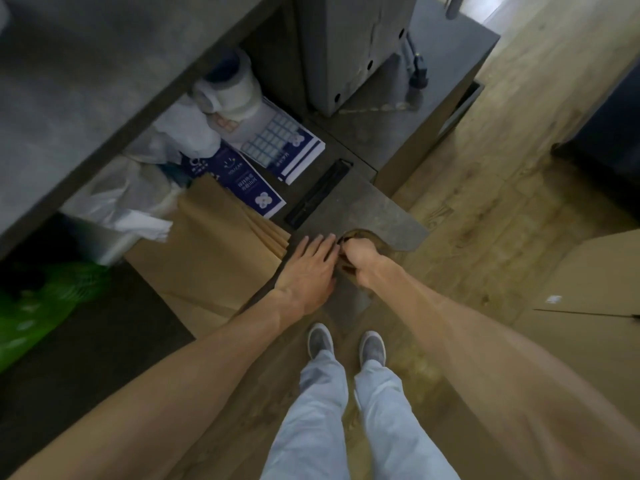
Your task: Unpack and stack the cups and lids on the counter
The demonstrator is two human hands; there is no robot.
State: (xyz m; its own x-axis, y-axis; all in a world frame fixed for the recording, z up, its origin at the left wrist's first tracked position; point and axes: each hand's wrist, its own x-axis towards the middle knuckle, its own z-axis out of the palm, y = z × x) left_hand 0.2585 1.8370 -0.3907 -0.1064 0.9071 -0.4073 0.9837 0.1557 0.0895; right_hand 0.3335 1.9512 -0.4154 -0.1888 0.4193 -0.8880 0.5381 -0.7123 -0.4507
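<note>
Under the grey counter (pixel 69 98), a clear plastic-wrapped sleeve (pixel 227 88) of what may be cups or lids lies at the back of a low shelf; its contents are too blurred to tell. My left hand (pixel 308 268) lies flat with straight fingers on a grey panel (pixel 367 209) at the shelf's front. My right hand (pixel 360 261) is beside it, fingers curled into a rounded cutout in that panel's edge and gripping it. A dark thing shows between the two hands; I cannot tell what it is.
Flat brown paper bags (pixel 221 244) lie left of my hands. Blue-and-white printed packs (pixel 266 147) and crumpled white plastic bags (pixel 131 192) fill the shelf. A green bag (pixel 45 299) sits far left. A cardboard box (pixel 588 275) stands on the wooden floor, right.
</note>
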